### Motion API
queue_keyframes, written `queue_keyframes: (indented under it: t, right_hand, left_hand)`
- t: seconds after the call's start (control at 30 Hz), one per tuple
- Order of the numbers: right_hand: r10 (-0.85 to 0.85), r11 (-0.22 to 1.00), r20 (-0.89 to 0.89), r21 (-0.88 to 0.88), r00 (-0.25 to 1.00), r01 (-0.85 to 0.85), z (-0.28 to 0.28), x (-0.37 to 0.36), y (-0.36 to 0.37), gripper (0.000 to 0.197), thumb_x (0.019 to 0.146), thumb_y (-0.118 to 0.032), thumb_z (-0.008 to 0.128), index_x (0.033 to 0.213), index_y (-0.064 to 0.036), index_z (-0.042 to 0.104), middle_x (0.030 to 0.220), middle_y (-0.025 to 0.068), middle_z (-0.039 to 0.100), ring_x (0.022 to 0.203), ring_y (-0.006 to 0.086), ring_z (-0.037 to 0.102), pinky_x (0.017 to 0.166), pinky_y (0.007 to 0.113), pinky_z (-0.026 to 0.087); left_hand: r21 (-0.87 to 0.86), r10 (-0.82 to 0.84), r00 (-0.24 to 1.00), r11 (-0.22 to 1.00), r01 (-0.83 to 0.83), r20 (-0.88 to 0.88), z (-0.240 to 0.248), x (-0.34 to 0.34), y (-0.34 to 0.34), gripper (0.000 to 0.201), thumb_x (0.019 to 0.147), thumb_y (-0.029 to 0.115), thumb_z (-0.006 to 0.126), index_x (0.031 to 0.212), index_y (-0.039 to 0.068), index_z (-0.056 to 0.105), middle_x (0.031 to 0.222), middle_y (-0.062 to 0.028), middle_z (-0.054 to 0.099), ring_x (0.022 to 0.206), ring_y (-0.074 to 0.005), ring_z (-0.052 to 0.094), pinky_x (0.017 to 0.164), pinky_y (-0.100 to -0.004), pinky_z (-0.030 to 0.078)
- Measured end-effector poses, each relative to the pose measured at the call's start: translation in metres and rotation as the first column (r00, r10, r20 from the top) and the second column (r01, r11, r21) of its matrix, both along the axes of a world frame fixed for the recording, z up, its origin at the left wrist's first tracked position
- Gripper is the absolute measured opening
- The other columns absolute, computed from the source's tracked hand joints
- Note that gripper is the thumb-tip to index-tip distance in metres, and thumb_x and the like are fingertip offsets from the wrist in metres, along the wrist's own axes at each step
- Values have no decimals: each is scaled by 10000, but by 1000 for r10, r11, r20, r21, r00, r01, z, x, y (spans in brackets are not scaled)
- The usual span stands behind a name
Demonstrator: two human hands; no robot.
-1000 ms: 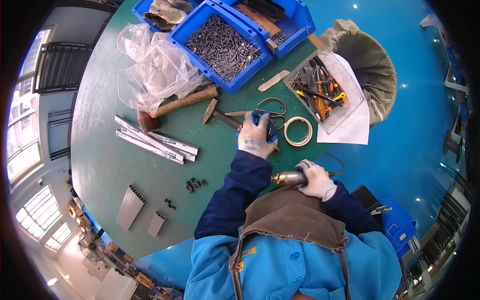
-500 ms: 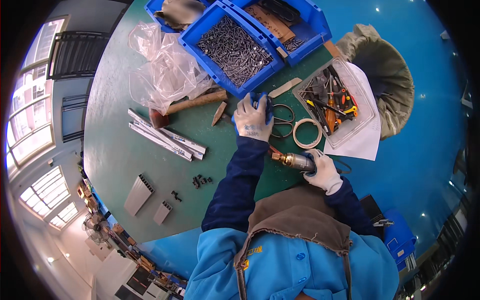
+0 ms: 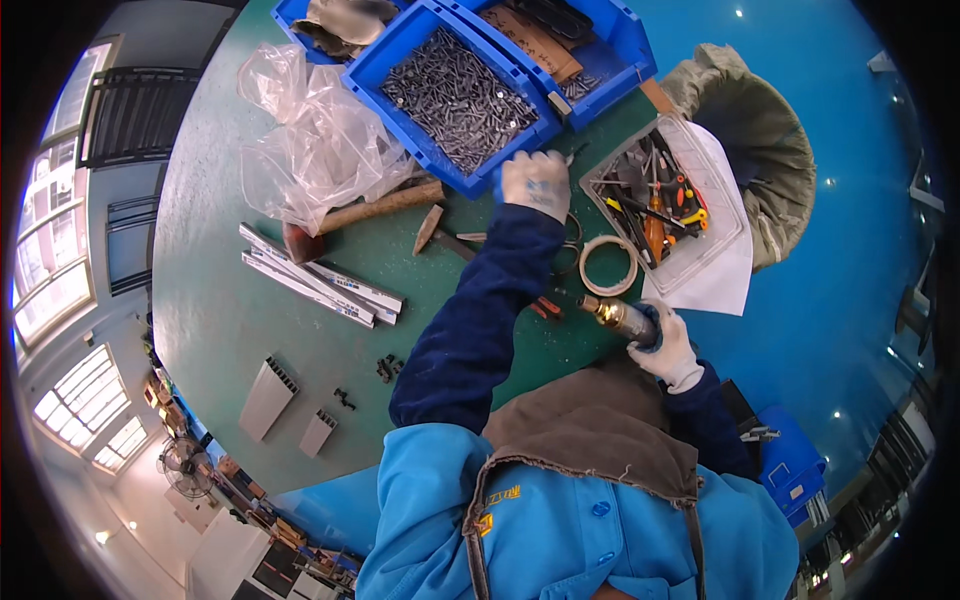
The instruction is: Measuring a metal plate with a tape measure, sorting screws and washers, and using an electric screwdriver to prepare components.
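My left hand (image 3: 536,184), in a white glove with blue on it, is closed at the near corner of a blue bin (image 3: 468,186) of screws. A thin dark tip shows beside its fingers; the rest of what it grips is hidden. In my gloved right hand (image 3: 668,348) is an in-line power screwdriver (image 3: 625,319) with a brass-coloured nose, pointing left. Scissors (image 3: 572,246), partly covered by my left arm, lie beside a roll of tape (image 3: 608,266). A hammer (image 3: 430,229) and orange-red tool handles (image 3: 546,308) lie near that arm.
A clear tray of hand tools (image 3: 690,262) stands on white paper (image 3: 732,285) at the right. Clear plastic bags (image 3: 325,150), a mallet (image 3: 375,208), metal strips (image 3: 320,278), grey profile pieces (image 3: 268,398) and small black parts (image 3: 388,369) lie on the left. An open fabric-lined container (image 3: 785,190) stands far right.
My left hand has moved away toward the bin's near corner and closed. The pale flat strip there no longer shows. The screwdriver has shifted slightly right, tilting, still in my right hand.
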State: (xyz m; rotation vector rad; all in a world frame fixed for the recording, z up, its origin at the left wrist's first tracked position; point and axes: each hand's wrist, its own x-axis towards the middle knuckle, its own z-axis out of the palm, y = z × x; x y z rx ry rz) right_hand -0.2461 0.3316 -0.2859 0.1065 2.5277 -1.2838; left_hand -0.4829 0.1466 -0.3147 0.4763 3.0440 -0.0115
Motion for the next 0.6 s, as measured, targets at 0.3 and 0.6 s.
queue_keyframes:
  t: [0.3, 0.6]
  right_hand:
    - [-339, 939, -101, -102, 935, 329, -20, -23, 13, 623, 647, -51, 715, 1236, 4, 519, 991, 151, 650, 812, 259, 639, 757, 327, 518]
    - [-210, 924, 201, -280, 957, 262, -20, 2, 5, 612, 645, -17, 729, 1223, 1, 528, 1000, 115, 649, 801, 180, 595, 768, 299, 495]
  left_hand:
    - [747, 285, 910, 523, -411, 302, 52, 36, -40, 177, 738, 219, 691, 775, 49, 660, 710, -82, 675, 618, -229, 598, 607, -323, 490]
    - [408, 343, 514, 337, -848, 786, 25, 154, -61, 195, 739, 203, 656, 773, 11, 670, 616, -78, 635, 501, -216, 535, 523, -293, 454]
